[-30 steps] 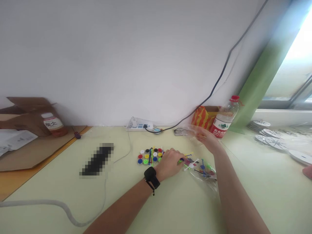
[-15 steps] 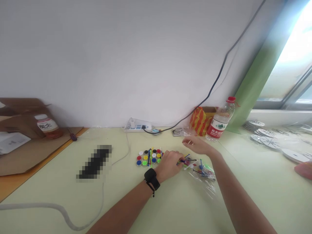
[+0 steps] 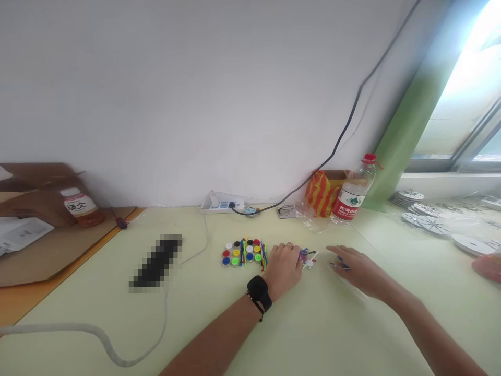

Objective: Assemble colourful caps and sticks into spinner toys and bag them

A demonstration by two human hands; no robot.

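Flanking plastic pieces (image 3: 309, 263) | left hand (image 3: 285, 267) — grip hidden | right hand (image 3: 360, 270) — grip unclear

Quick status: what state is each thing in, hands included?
Large bottle: standing, capped
Small bottle: capped, partly filled
Power strip: black plug inserted
Cardboard box: flap raised
White discs: some stacked
Round pieces: set in rows
Loose pieces: overlapping
Left hand: curled, hold unclear
Right hand: over small pieces, hold unclear
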